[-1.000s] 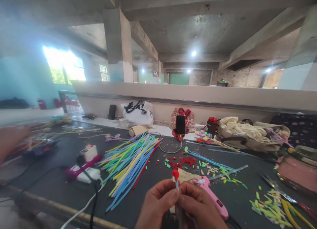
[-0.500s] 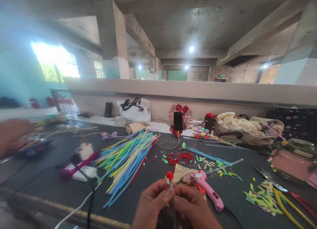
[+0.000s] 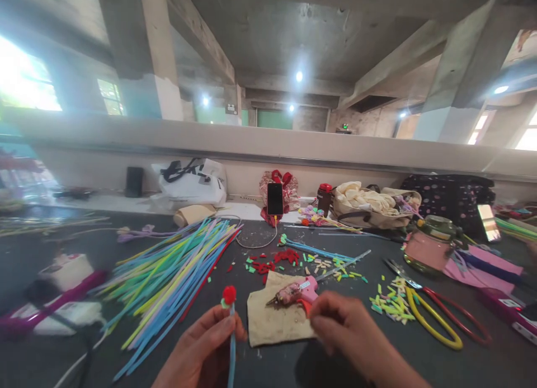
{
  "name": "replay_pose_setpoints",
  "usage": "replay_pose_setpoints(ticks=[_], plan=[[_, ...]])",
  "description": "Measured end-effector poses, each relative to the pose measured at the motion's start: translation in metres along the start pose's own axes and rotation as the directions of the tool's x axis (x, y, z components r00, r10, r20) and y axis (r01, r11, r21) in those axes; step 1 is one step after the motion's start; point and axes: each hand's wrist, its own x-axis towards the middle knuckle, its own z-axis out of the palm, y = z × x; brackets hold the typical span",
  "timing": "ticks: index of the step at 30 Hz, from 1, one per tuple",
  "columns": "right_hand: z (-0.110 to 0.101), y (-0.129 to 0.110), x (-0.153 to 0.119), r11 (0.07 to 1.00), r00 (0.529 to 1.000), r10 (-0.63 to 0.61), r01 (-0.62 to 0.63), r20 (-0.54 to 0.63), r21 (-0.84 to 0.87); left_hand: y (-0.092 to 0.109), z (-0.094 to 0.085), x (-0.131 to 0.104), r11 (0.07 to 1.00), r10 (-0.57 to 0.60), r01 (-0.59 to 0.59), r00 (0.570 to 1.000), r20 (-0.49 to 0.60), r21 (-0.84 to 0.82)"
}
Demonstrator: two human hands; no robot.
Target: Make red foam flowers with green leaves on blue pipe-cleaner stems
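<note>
My left hand (image 3: 201, 349) is closed on a thin blue stem (image 3: 231, 349) held upright, topped by a small red ball (image 3: 229, 294) with a bit of green under it. To its right, my right hand (image 3: 348, 329) rests on the handle of a pink glue gun (image 3: 298, 292), fingers curled around it. The gun lies on a tan scrap of paper (image 3: 272, 323) on the dark table (image 3: 268, 371), its nozzle pointing left. The two hands are apart.
A fan of long coloured stems (image 3: 176, 268) lies to the left. Red and green cut bits (image 3: 285, 259) are scattered behind the gun. Yellow and red-handled scissors (image 3: 434, 321), a jar (image 3: 428, 245), a phone (image 3: 274, 199), bags (image 3: 191, 187) and a power strip (image 3: 62, 301) surround the spot.
The hands have parted: the right let go of the stem and went onto the glue gun. The left keeps the stem and has shifted left. My view has swung right.
</note>
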Motion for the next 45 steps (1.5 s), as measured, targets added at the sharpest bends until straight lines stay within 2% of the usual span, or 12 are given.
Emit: replay_pose_setpoints(ticks=[2, 3, 4, 7, 11, 15, 18, 24, 30, 35, 39, 45], plan=[[-0.027, -0.004, 0.02, 0.917, 0.991, -0.117, 0.086, -0.058, -0.39, -0.004, 0.004, 0.005, 1.0, 0.0, 0.001, 1.0, 0.02, -0.031], [-0.038, -0.005, 0.033, 0.793, 0.988, -0.153, 0.117, -0.009, -0.598, -0.006, 0.007, 0.007, 0.999, 0.003, -0.002, 0.999, 0.033, -0.033], [-0.047, -0.005, 0.048, 0.744, 0.988, -0.153, 0.12, 0.007, -0.657, -0.008, 0.009, 0.01, 1.0, 0.006, -0.005, 0.999, 0.049, -0.026], [-0.057, 0.002, 0.091, 0.653, 0.995, -0.101, 0.082, 0.02, -0.753, -0.014, 0.012, 0.019, 0.999, 0.02, -0.017, 0.997, 0.081, -0.03], [-0.044, 0.022, 0.131, 0.553, 0.999, 0.043, -0.038, -0.017, -0.832, -0.02, 0.005, 0.026, 1.0, -0.006, 0.006, 0.999, 0.045, -0.004], [-0.032, 0.037, 0.148, 0.508, 0.985, 0.146, -0.155, -0.092, -0.847, -0.019, -0.002, 0.02, 0.994, 0.0, 0.003, 1.0, -0.026, 0.111], [-0.03, 0.038, 0.152, 0.541, 0.979, 0.169, -0.191, -0.117, -0.819, -0.016, -0.002, 0.014, 0.992, 0.009, -0.004, 0.999, -0.033, 0.129], [-0.042, 0.027, 0.152, 0.781, 0.988, 0.114, -0.156, -0.107, -0.604, -0.012, -0.001, 0.011, 0.995, 0.008, -0.009, 1.0, 0.014, 0.101], [-0.044, 0.005, 0.116, 0.995, 0.998, 0.02, -0.026, -0.055, -0.099, -0.012, 0.006, 0.008, 0.985, 0.044, -0.057, 0.996, 0.082, 0.166], [-0.008, -0.016, 0.066, 0.972, 1.0, 0.004, -0.011, 0.031, 0.233, -0.014, 0.019, 0.005, 0.987, 0.002, -0.024, 0.991, 0.137, 0.157], [0.02, -0.029, 0.038, 0.8, 0.995, -0.019, -0.041, 0.093, 0.598, -0.015, 0.026, 0.003, 0.989, 0.053, -0.067, 0.993, 0.105, 0.13], [0.04, -0.039, 0.031, 0.756, 0.995, 0.021, -0.081, 0.1, 0.649, -0.021, 0.024, 0.001, 0.987, 0.1, -0.103, 0.995, 0.03, 0.125]])
